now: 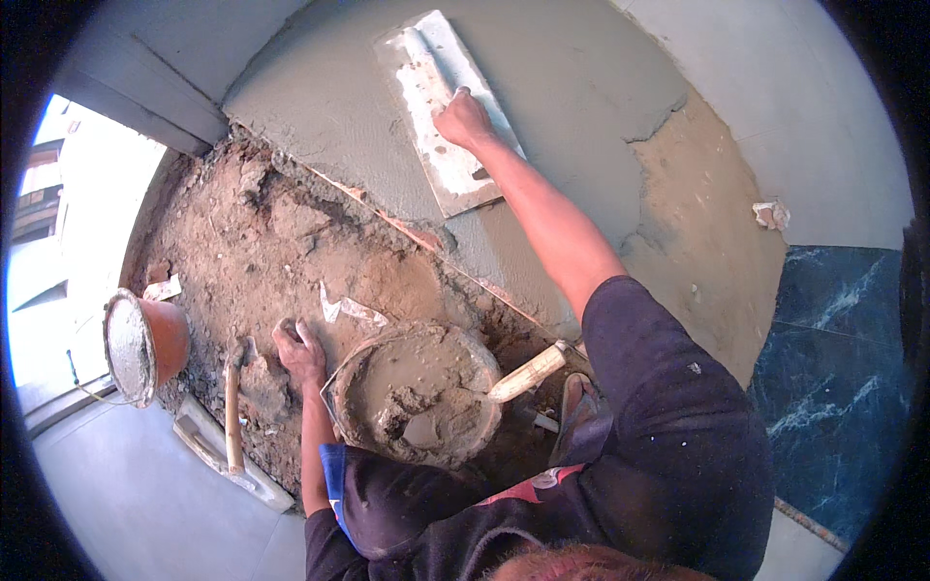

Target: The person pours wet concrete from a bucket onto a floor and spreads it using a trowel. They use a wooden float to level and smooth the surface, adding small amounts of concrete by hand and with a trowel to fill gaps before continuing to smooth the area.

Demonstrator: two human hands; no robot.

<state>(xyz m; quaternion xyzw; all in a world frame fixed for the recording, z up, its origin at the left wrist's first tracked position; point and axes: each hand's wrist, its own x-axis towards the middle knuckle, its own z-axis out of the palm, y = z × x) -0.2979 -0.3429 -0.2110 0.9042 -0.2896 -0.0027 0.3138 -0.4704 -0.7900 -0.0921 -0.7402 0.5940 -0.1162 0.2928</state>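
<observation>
My right hand (pixel 465 118) is closed round the handle of a large rectangular plastering float (pixel 448 160). The float lies on smooth wet grey mortar (pixel 572 126) at the top of the view. Down on bare soil (pixel 281 261), my left hand (pixel 300 349) holds nothing, its thumb and fingers apart. Close to its right stands a round bucket of wet mortar (pixel 373 387). A trowel with a pale wooden handle (pixel 528 375) rests in that bucket, its blade partly sunk in the mix.
An orange bucket (pixel 170 341) with a mortar-crusted rim is tipped at the left. Beside it a wooden-handled tool (pixel 232 416) lies across another float (pixel 199 426). A straight strip (pixel 387 218) separates soil from mortar. Dark blue marbled tiles (pixel 833 339) lie at right.
</observation>
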